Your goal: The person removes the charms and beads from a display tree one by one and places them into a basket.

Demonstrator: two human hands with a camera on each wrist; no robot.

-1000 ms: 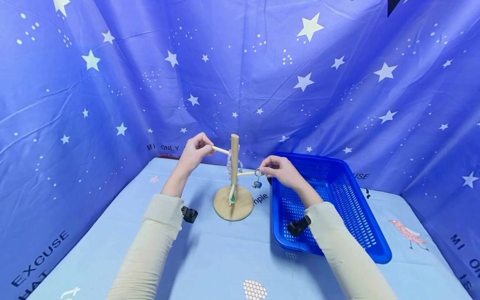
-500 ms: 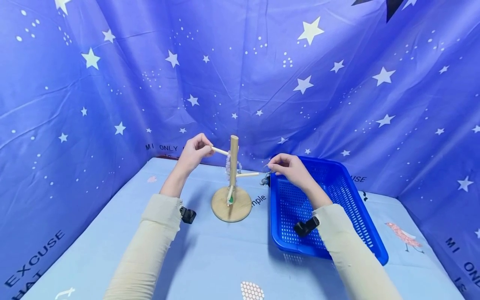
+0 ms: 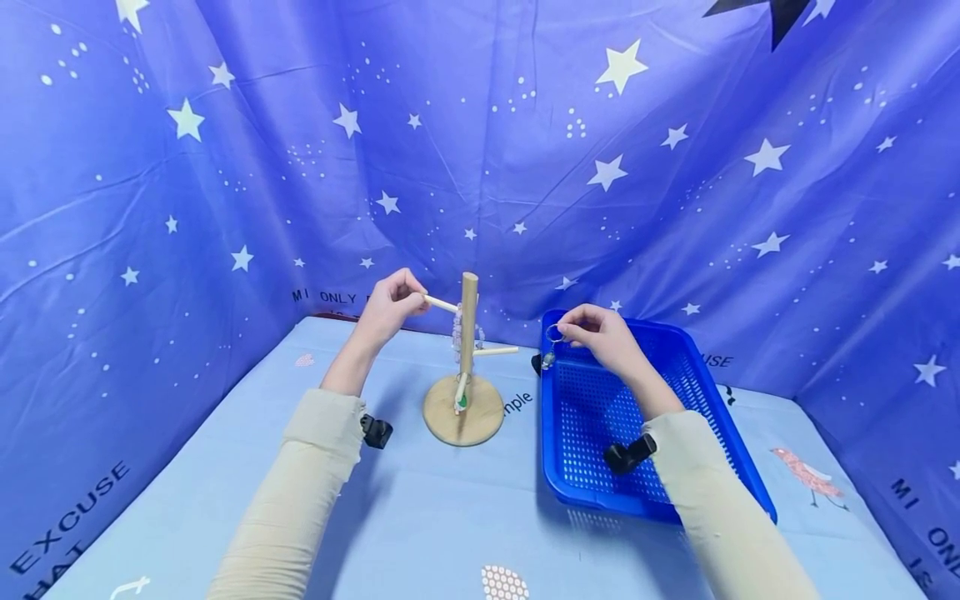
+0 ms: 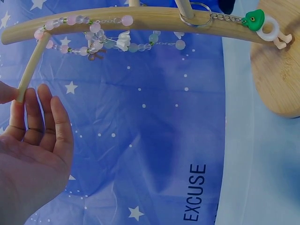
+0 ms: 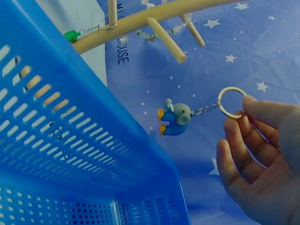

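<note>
A wooden stand with several pegs rises from a round base. My left hand pinches the tip of its upper left peg. Pink and clear beaded bracelets hang by that peg and behind the post. A keychain with a green-hatted figure hangs from a lower peg. My right hand pinches the metal ring of an elephant keychain, its grey and blue elephant dangling. In the head view it hangs over the left rim of the blue basket. The lower right peg is bare.
The basket stands just right of the stand on a light blue cloth. Its raised rim lies beneath my right forearm. A starry blue curtain encloses the back and both sides.
My right hand has moved right, away from the lower right peg, and the elephant keychain has come off that peg with it. My left hand keeps its pinch on the upper peg.
</note>
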